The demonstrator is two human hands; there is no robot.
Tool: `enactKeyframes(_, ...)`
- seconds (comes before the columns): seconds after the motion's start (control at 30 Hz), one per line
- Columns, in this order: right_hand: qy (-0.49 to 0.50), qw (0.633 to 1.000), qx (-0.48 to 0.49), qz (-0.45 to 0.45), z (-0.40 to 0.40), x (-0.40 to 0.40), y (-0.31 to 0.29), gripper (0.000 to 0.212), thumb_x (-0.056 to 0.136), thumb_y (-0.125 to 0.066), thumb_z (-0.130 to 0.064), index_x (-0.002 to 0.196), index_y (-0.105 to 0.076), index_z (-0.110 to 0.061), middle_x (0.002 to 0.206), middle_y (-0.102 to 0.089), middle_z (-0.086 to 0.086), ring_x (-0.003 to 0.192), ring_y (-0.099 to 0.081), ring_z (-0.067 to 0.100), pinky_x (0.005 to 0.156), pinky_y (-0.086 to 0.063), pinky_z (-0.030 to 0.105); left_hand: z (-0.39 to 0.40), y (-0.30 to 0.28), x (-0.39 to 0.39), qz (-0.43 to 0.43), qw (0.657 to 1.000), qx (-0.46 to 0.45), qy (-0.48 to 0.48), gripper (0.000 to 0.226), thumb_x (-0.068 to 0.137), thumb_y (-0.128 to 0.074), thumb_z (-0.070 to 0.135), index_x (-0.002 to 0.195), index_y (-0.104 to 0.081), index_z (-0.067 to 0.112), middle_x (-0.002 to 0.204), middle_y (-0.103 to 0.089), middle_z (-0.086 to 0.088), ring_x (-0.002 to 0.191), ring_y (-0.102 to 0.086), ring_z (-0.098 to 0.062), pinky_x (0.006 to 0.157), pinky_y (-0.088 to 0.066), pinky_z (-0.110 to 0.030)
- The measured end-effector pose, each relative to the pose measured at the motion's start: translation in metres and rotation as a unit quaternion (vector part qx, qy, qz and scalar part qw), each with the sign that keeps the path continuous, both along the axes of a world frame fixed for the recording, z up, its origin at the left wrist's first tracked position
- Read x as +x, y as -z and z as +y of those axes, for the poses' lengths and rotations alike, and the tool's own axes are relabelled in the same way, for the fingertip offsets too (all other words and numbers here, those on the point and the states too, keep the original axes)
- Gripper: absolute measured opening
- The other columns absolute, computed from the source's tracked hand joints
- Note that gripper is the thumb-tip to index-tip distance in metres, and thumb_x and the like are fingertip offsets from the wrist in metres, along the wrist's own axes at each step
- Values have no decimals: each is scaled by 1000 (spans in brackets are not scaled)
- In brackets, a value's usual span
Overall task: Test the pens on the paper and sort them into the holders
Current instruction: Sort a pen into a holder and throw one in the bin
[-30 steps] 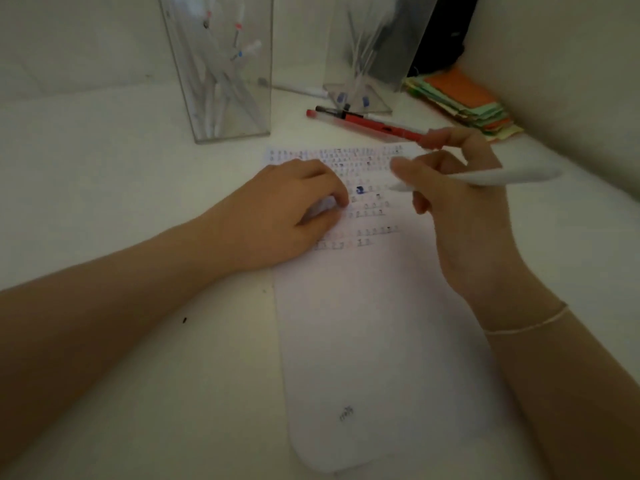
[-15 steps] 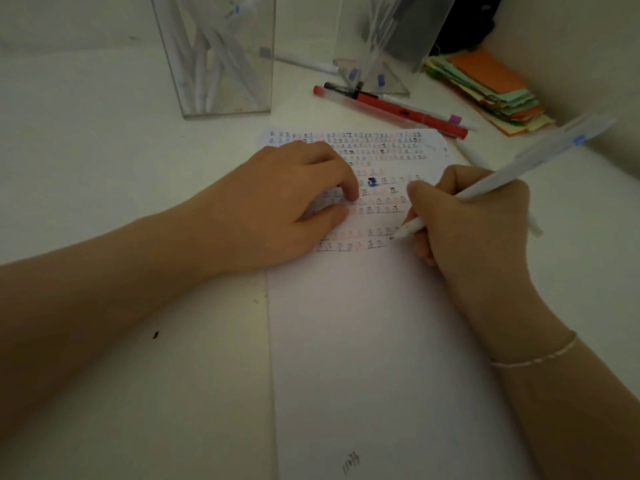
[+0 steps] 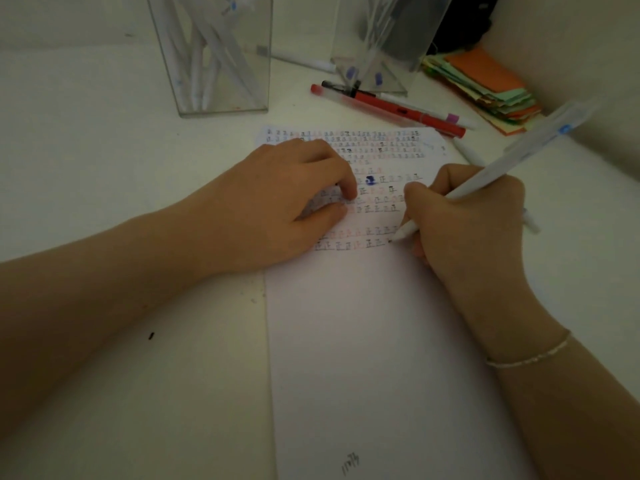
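Observation:
A white sheet of paper [image 3: 374, 341] lies on the table, its upper part covered with rows of small pen marks. My right hand [image 3: 467, 223] grips a white pen [image 3: 512, 157] with a blue mark near its end, and the tip touches the paper at the lowest row of marks. My left hand [image 3: 284, 206] rests on the paper with curled fingers and pins it down. A clear holder [image 3: 211, 53] with several white pens stands at the back left. A second clear holder [image 3: 384, 39] stands at the back centre.
Red pens [image 3: 391, 107] and a white pen [image 3: 301, 62] lie loose between the holders and the paper. Another white pen [image 3: 467, 154] lies behind my right hand. A stack of coloured paper slips [image 3: 485, 88] sits at the back right by the wall.
My right hand has turned the pen from level to upright, brought it down and set its tip on the paper at the lowest row. My left hand has stayed on the sheet.

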State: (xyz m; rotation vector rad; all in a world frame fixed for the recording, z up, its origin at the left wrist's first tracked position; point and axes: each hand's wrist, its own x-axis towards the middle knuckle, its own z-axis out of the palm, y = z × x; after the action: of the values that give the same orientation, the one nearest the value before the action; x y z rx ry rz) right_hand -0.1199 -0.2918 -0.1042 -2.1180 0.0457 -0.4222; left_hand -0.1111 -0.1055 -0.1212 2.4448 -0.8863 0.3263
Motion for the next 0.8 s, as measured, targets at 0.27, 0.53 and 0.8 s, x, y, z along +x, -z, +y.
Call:
enactKeyframes(0.27,-15,1000,12,9,0,0,1,23,75,-62,-5,67,-54,15,61,-57,34,37,-54,31,37,-44,32,-1,-1,0,-2,1000,1,0,27,89,-44,34,109,-59,23,114,-57,3,103,-54,-15,90,-45,-41)
enactKeyframes(0.53,-10,1000,8,-24,0,0,3,27,79,-59,-3,67,-44,16,57,-44,28,51,-37,27,44,-31,31,-1,0,1,-8,1000,6,2,29,89,-43,35,109,-59,22,114,-57,3,103,-54,-15,89,-45,-40)
enactKeyframes(0.8,-119,966,224,54,1,-6,-13,28,78,-73,-16,60,-53,-9,45,-53,1,36,-44,11,38,-36,17,-5,-9,-9,-94,995,27,-17,45,91,-39,53,110,-62,19,122,-58,-1,117,-49,-18,106,-29,-41)
